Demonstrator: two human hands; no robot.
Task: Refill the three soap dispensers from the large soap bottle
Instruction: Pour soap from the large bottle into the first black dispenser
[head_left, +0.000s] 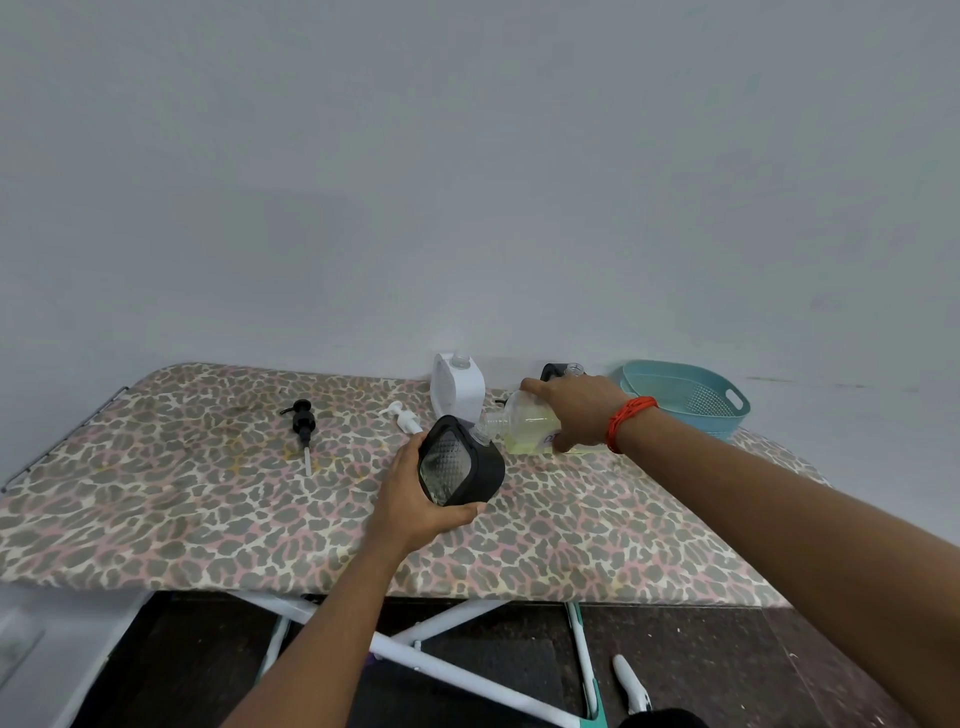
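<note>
Pouring step, first black dispenser being filled, I'd judge. Left hand (410, 499) grasps the black dispenser (457, 467) around its body, tilted, its clear neck toward the bottle. Right hand (576, 410) is wrapped over the bottle (524, 423), which is tipped on its side low over the table (156, 493), its mouth right at the dispenser neck; can't tell if they touch or if soap is flowing. The bottle is clear with pale yellow-green soap pooled along its lower side, roughly half full. The next move likely calls for tipping the bottle more while keeping the mouths aligned, as spill risk is high. White dispenser (457, 387) and third dispenser (558, 370) stand open behind. Black pump (303, 423) and white pump (402, 415) lie on the table, basket (685, 395) at far right.
</note>
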